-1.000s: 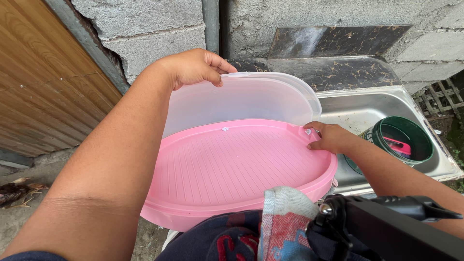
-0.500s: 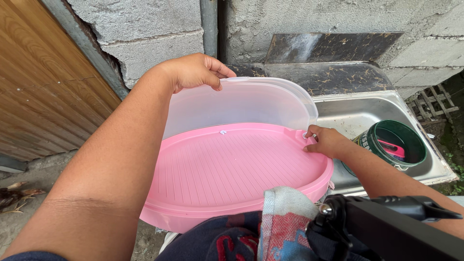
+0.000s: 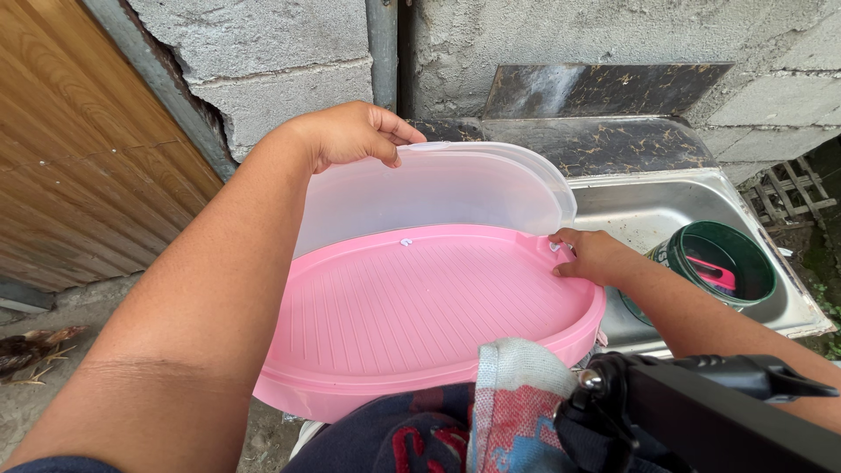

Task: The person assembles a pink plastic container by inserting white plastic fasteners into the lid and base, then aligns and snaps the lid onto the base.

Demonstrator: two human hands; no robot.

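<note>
A large pink oval tray [image 3: 412, 315] with a ribbed floor rests on my lap. Its translucent white lid [image 3: 438, 188] stands raised along the far side. My left hand [image 3: 350, 131] grips the lid's top edge. My right hand [image 3: 591, 256] touches the tray's right rim where the lid meets it. The tray holds nothing.
A steel sink [image 3: 666, 210] lies to the right with a green bucket [image 3: 723, 263] holding something pink. A concrete block wall [image 3: 280, 61] and dark slab [image 3: 596, 92] stand behind. A wooden door [image 3: 79, 166] is at left. A cloth [image 3: 517, 394] and a black device [image 3: 701, 412] are at the bottom.
The view has shifted slightly; both hands keep the same hold on the lid and tray.
</note>
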